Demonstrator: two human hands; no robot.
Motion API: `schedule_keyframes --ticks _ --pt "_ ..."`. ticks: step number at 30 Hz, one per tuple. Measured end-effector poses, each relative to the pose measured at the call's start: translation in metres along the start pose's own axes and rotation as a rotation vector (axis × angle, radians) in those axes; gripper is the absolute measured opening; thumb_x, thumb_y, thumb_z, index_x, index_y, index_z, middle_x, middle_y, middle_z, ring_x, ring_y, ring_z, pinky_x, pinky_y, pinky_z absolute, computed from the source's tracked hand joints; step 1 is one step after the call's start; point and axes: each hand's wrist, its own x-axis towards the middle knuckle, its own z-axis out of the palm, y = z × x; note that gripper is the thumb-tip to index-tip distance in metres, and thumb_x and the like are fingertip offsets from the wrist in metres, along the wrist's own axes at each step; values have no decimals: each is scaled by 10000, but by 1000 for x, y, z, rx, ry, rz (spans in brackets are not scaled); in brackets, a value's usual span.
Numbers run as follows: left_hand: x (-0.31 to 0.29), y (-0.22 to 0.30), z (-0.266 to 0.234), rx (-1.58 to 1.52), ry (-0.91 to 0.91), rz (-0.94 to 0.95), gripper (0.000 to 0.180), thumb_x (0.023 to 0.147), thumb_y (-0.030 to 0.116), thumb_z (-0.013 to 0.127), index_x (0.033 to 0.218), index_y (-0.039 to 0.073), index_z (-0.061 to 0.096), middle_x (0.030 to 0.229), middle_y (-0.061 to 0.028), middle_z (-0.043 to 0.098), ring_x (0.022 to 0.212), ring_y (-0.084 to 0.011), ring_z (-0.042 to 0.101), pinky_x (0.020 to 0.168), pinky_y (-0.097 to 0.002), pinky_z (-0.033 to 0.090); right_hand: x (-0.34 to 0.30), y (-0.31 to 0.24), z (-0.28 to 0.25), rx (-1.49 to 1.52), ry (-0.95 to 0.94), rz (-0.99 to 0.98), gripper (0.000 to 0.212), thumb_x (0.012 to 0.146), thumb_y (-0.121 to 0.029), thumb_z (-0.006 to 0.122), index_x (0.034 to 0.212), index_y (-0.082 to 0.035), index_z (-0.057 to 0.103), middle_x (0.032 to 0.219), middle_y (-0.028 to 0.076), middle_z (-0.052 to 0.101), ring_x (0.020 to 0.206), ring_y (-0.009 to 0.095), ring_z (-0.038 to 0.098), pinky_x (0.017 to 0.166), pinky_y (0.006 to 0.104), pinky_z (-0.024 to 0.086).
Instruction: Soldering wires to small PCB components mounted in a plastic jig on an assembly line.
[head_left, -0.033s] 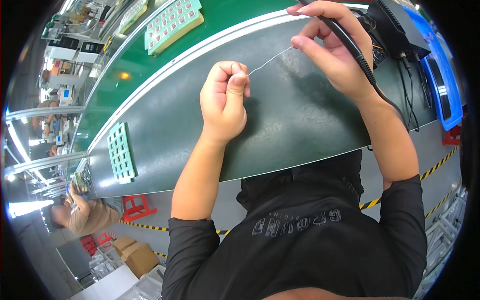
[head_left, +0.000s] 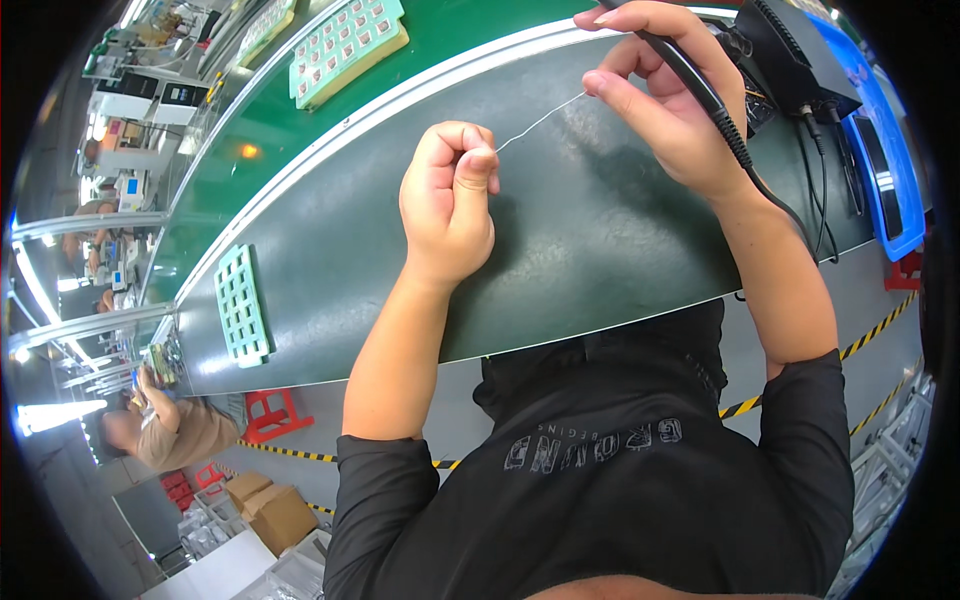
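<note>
You hold a thin silvery wire [head_left: 540,122] above the dark worktop [head_left: 360,250], toward its far edge and right of the middle; it runs between your two hands with a slight bend. Your left hand [head_left: 445,205] is clenched, its grip pinching one end of the wire between thumb and curled forefinger. Your right hand [head_left: 680,120] is higher, beside the far edge; its grip is around a black handle [head_left: 690,85] that lies across the fingers. The wire's other end meets the right thumb tip, though you cannot tell from this view how firmly it is pinched there.

As a judgement of progress, the handle is taken up and the wire is drawn out between your hands, one unbroken span as far as it shows. Neither is set down yet, and the wire's visible span touches no part on the worktop. The handle's front end is out of view, so any contact there cannot be told.

A pale green tray [head_left: 252,358] with a grid of cells lies by the worktop's left end. Another tray [head_left: 360,74], bearing small pieces, sits beyond the far edge. A black box [head_left: 800,70] stands at the far right corner.
</note>
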Motion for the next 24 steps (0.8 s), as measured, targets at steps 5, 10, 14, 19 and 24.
schedule_keyframes --ticks 5,10,14,19,24 --pt "3 4 6 -106 -45 -1 302 892 147 570 1128 -12 468 1014 -128 561 787 -139 541 734 -243 445 0 2 0 31 31 -2 342 736 76 654 1045 -3 530 949 53 542 708 73 532 617 194 422" --pt "-1 -3 9 119 -82 -61 320 869 102 597 1150 -42 540 864 -84 622 744 -88 559 655 -204 455 -4 4 -3 -123 -24 27 330 729 39 674 1030 -20 551 899 37 554 697 59 537 608 195 409" --pt "-3 3 11 247 -2 -90 155 867 95 599 923 -39 655 717 -58 639 588 -69 542 539 -187 429 -3 -1 2 -168 -33 -20 317 719 32 683 1008 -29 567 812 18 556 688 51 541 604 202 407" --pt "-1 10 8 178 -44 -107 149 862 92 598 838 -29 682 671 -69 653 561 -67 538 509 -183 410 -9 25 -5 26 -154 -83 384 764 134 591 1115 3 503 1143 183 550 696 72 523 672 208 451" --pt "-2 9 2 110 -94 -124 152 857 80 587 844 -38 681 674 -96 658 555 -81 545 511 -191 417 -8 24 -3 56 -153 -75 375 765 131 600 1102 -4 511 1135 171 555 683 67 513 659 202 446"
